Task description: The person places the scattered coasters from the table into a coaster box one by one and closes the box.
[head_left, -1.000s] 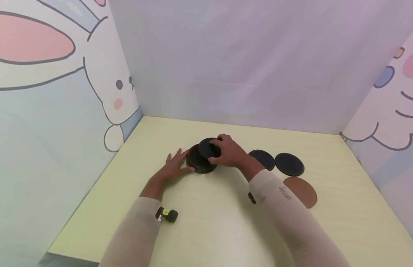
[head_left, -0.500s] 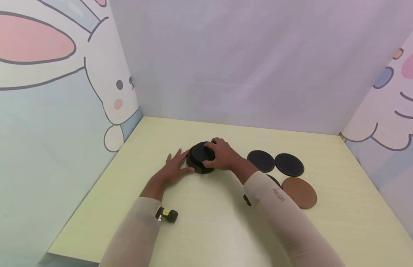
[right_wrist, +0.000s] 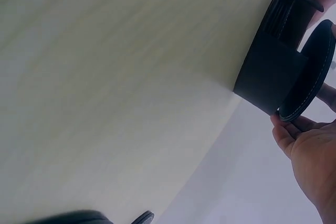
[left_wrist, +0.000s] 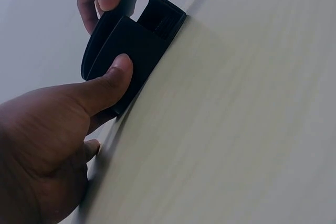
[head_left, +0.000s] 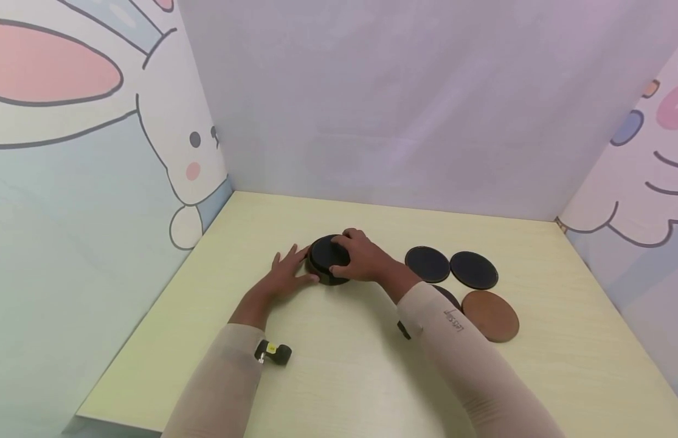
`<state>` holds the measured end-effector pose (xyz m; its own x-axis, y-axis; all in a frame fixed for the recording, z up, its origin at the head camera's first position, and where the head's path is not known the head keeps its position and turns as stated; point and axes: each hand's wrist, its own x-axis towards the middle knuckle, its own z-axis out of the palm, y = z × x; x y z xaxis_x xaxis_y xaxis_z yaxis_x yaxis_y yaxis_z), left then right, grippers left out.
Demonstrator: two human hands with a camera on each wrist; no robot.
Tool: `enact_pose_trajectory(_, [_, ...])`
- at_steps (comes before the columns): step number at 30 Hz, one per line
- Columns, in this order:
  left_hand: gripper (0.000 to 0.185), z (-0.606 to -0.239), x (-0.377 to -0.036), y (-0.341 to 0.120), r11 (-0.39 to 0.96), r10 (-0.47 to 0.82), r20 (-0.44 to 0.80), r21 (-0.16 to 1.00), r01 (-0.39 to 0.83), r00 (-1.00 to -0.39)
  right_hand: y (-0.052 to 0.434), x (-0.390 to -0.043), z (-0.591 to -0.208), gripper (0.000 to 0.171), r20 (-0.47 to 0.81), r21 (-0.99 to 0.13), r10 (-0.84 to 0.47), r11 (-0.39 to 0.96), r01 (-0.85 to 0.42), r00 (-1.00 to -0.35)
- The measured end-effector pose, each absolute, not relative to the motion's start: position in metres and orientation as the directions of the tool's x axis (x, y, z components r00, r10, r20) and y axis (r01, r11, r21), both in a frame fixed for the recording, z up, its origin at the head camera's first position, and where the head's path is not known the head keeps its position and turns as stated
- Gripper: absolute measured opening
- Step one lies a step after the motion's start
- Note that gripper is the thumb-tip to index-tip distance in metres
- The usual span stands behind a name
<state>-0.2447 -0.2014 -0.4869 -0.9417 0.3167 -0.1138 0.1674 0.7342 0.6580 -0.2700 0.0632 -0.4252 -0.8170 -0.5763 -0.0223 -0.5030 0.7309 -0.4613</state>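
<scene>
- Near the middle of the head view I see a round black holder (head_left: pixel 329 280) standing on the pale counter (head_left: pixel 328 371).
- The left grip (head_left: pixel 286 277) clasps the holder's side, thumb pressed to its wall.
- The right grip (head_left: pixel 360 255) pinches a black disc (head_left: pixel 325 252) by its edge, tilted at the holder's top.
- Right of centre lie two dark coasters (head_left: pixel 427 264), a brown coaster (head_left: pixel 490 316) below them, and another partly behind the right sleeve (head_left: pixel 470 365).
</scene>
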Motion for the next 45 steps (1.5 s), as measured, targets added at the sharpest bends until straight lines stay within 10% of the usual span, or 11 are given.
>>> enact_pose_trajectory(30, [0.092, -0.492, -0.245, -0.202, 0.728, 0.306, -0.114, 0.668, 0.155, -0.945, 0.075, -0.271, -0.425, 0.076, 0.038, -0.415, -0.586, 0.728, -0.546, -0.810])
enact_pose_trajectory(45, [0.094, -0.492, -0.248, -0.202, 0.724, 0.338, -0.074, 0.658, 0.209, -0.938, 0.108, -0.279, -0.417, 0.086, 0.049, -0.426, -0.412, 0.816, -0.392, -0.910])
